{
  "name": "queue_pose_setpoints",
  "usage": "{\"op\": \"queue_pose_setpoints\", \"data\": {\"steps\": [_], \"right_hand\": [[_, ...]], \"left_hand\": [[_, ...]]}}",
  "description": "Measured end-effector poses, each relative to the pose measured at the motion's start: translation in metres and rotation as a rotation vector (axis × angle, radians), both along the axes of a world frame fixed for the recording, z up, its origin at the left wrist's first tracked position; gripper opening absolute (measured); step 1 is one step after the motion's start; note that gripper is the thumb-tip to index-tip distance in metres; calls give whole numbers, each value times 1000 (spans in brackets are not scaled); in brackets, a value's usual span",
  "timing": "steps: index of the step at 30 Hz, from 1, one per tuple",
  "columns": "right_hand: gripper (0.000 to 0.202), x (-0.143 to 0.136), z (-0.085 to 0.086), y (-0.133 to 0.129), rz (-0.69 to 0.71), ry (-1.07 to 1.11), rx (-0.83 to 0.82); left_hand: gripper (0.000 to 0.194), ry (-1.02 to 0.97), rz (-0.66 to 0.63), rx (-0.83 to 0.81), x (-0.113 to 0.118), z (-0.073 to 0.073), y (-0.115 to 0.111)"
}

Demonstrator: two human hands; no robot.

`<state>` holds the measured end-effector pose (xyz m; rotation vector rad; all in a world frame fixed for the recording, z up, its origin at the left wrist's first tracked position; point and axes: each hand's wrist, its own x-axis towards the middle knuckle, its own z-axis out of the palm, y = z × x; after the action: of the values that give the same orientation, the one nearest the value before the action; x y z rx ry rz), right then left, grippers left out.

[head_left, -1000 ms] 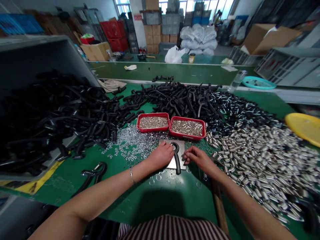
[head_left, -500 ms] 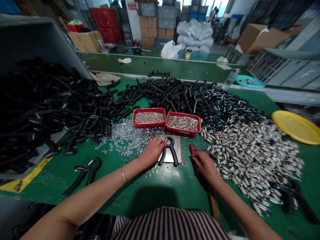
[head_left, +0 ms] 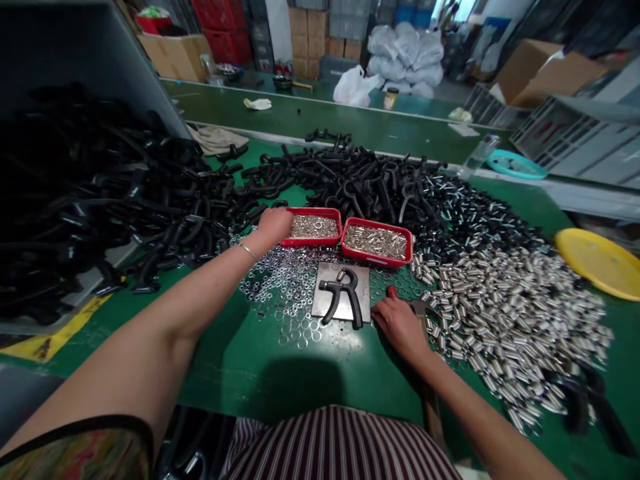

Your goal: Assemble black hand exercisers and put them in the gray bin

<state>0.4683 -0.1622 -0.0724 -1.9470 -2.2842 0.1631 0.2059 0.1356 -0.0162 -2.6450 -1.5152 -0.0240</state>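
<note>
A black hand grip exerciser (head_left: 354, 293) with a small metal spring piece near its top lies on a square metal plate (head_left: 320, 308). My left hand (head_left: 274, 227) reaches over the left end of a red tray (head_left: 336, 235) filled with small metal parts; its fingertips are hidden. Just right of the plate, my right hand (head_left: 399, 325) rests low with its fingers bunched at the plate's edge. Whatever they pinch is not visible. A red handle (head_left: 391, 291) shows just beyond its knuckles. Loose metal rings (head_left: 303, 330) lie left of the plate.
A second red tray (head_left: 377, 260) holds small pins. Silver springs (head_left: 500, 300) heap at right, near a hammer (head_left: 431, 413). Black handles (head_left: 350, 170) pile behind the trays and fill a grey crate (head_left: 165, 80) at left. A yellow lid (head_left: 600, 260) lies at far right.
My left hand has left the hand grip exerciser and moved up and left to the red tray. My right hand has shifted left from the red handle to the plate's edge.
</note>
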Motion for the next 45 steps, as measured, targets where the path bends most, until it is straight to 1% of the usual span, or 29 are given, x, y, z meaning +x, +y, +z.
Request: {"op": "queue_pose_setpoints", "data": {"steps": [4,8,10,13,16,18,20,22,24,28,30,32,34,36,38,41,43,45], "right_hand": [[10,2,5,9,30,-106,-110],[11,0,8,21,19,-197,-155],[12,0,7,25,-12,-230,-129],[11,5,0,25,-33,-202,-21],[11,16,-9,21,-49,-34,69],[9,23,-10,19,-96,157,66],[12,29,-6,18,-185,397,16],[23,33,1,18,-278,615,-49],[29,34,7,18,-353,764,-97],[33,29,12,19,-428,1056,-181],[35,25,14,17,-448,1183,-211],[34,20,16,14,-482,1251,-216],[32,16,19,10,-518,1288,-211],[31,13,20,7,-533,1319,-205],[30,9,21,5,-521,1349,-215],[31,2,21,9,-487,1389,-261],[32,-3,23,14,-480,1402,-285],[34,-8,24,20,-484,1396,-303]], "left_hand": [[29,13,-1,27,4,-10,-6],[32,-1,-14,59,3,-11,-11],[33,-12,1,37,3,-10,-12],[32,-32,38,15,4,-8,-13],[33,-38,61,26,6,-9,-14],[34,-42,71,37,7,-11,-15],[35,-55,84,54,7,-13,-15],[36,-81,97,74,7,-15,-17],[36,-115,105,89,7,-17,-18],[32,-181,110,100,2,-19,-14],[27,-250,111,98,-6,-19,-11],[18,-435,102,87,-16,-17,-12],[11,-681,80,76,-24,-17,-22],[9,-843,37,44,-27,-17,-43],[8,-897,-38,-43,-24,-20,-72],[11,-922,-162,-227,-12,-24,-115],[9,-963,-168,-331,-4,-26,-133],[8,-1013,-121,-424,3,-28,-142]]}}
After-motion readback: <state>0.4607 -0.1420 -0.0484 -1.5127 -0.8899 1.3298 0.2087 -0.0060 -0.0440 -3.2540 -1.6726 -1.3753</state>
